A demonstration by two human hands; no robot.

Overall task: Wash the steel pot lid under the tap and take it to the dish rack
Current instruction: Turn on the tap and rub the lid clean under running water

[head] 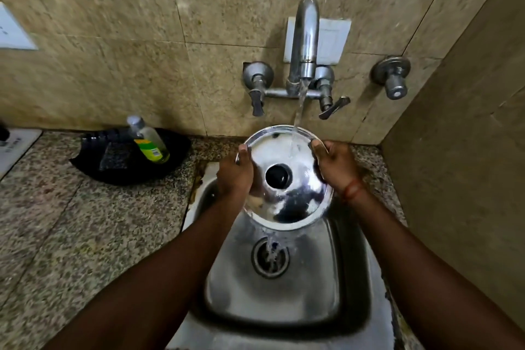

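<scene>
Both hands hold the steel pot lid under running water.

The left hand [234, 176] and right hand [336, 166] grip opposite rims of the steel pot lid [287, 179], tilted above the steel sink [349, 278] beneath the tap [304, 42]. A black tray [93, 165] on the granite counter [56, 221] holds a soap bottle [149, 140].

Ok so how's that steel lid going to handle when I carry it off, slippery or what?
Probably slippery: water from the tap runs over the steel lid and off its lower edge. Likely stiff and light, since both hands, left and right, hold it by the rim alone. Expect drips from the tilted face.
</scene>
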